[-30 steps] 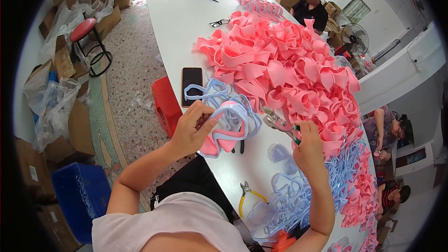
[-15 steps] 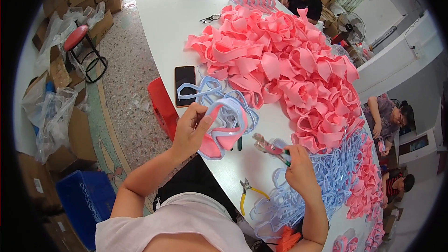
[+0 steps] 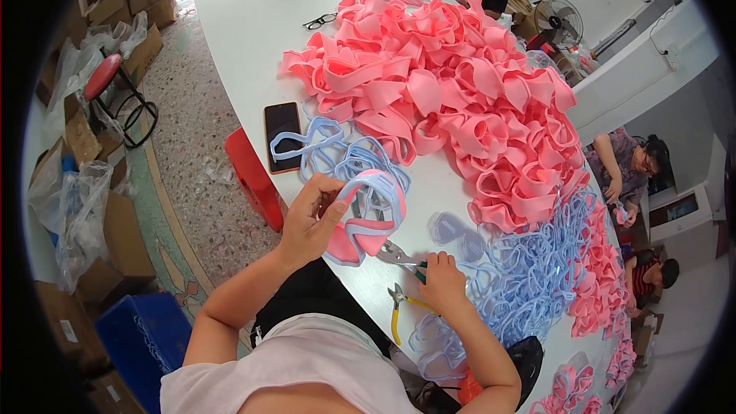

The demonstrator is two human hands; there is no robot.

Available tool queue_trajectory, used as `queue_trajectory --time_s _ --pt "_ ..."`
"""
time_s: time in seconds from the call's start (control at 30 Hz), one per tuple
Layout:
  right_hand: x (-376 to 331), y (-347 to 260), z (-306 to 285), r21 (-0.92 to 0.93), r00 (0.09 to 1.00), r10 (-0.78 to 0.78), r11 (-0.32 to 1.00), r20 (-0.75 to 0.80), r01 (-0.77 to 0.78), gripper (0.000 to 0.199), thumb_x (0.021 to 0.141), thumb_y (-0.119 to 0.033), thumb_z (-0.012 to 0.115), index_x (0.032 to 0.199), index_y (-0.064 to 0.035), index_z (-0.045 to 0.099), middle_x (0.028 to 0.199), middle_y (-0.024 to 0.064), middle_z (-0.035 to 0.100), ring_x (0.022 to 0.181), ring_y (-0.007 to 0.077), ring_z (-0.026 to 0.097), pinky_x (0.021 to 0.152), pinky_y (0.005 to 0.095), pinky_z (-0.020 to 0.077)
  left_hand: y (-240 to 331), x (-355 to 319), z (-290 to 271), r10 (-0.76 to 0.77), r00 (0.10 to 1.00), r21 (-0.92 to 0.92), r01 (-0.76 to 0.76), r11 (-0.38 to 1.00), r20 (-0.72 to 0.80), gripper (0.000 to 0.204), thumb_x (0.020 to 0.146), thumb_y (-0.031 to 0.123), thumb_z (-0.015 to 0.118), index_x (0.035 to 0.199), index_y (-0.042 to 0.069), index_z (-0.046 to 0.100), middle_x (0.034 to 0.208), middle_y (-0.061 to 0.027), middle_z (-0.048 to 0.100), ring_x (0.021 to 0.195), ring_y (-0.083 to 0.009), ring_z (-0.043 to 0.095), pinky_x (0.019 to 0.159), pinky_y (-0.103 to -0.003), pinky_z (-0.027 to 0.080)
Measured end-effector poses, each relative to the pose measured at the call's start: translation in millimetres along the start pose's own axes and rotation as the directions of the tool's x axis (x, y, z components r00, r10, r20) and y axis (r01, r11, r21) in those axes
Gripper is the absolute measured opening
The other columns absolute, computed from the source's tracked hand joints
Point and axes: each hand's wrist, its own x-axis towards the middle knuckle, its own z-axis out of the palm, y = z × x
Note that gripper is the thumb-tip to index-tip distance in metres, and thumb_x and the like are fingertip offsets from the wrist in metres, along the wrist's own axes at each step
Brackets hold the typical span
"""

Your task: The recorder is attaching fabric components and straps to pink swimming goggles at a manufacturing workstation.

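Lowered onto desk point(image 3: 253, 38): right hand point(image 3: 441, 280), gripping green-handled pliers point(image 3: 399, 254); left hand point(image 3: 310, 218) pinching pink-blue strap point(image 3: 368, 211) (raised).

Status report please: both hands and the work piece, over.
Left hand holds pink and blue strap piece up. Right hand grips green-handled pliers on white table. Yellow-handled pliers beside right hand.

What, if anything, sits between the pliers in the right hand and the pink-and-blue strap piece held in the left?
Nothing visible. The right hand holds green-handled pliers whose tips point at the pink-and-blue strap piece in the left hand; only bare white table shows between them.
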Motion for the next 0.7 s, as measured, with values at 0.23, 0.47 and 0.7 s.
queue_trajectory --time_s 0.23,0.47,0.7 --pt "14.2 -46.5 -109.3 0.611 0.890 -0.026 0.719 -0.455 0.333 0.033 0.083 -0.017 0.071 0.110 -0.0015 0.060 0.101 0.0117 0.059 0.087 0.0226 0.059 0.066 0.0335 0.0509 -10.3 -12.0 6.2 0.087 0.996 0.035 -0.087 0.996 -0.001 0.024 0.096 0.021 0.061 0.109 0.003 0.053 0.086 -0.0012 0.047 0.073 -0.0071 0.043 0.064 -0.022 0.036" --pt "25.2 -70.7 -111.7 0.691 0.826 -0.001 0.547 -0.564 0.472 0.021 0.089 -0.013 0.066 0.105 -0.0005 0.062 0.093 0.0081 0.058 0.080 0.0156 0.055 0.067 0.0260 0.0436 -13.3 -30.4 16.6 0.203 0.977 0.174 -0.188 0.967 -0.069 0.029 0.093 0.023 0.065 0.110 0.004 0.053 0.090 -0.0059 0.050 0.074 -0.0121 0.047 0.065 -0.025 0.039" --pt "26.8 -61.6 -113.9 0.543 0.783 -0.271 0.595 -0.559 0.593 0.024 0.083 -0.006 0.069 0.105 -0.0003 0.061 0.099 0.0139 0.058 0.084 0.0278 0.059 0.071 0.0348 0.0493 43.7 17.8 9.0 0.351 0.805 0.447 -0.567 0.692 0.478 0.040 0.079 0.019 0.075 0.113 0.005 0.059 0.105 -0.0087 0.061 0.098 -0.0264 0.055 0.089 -0.037 0.042"
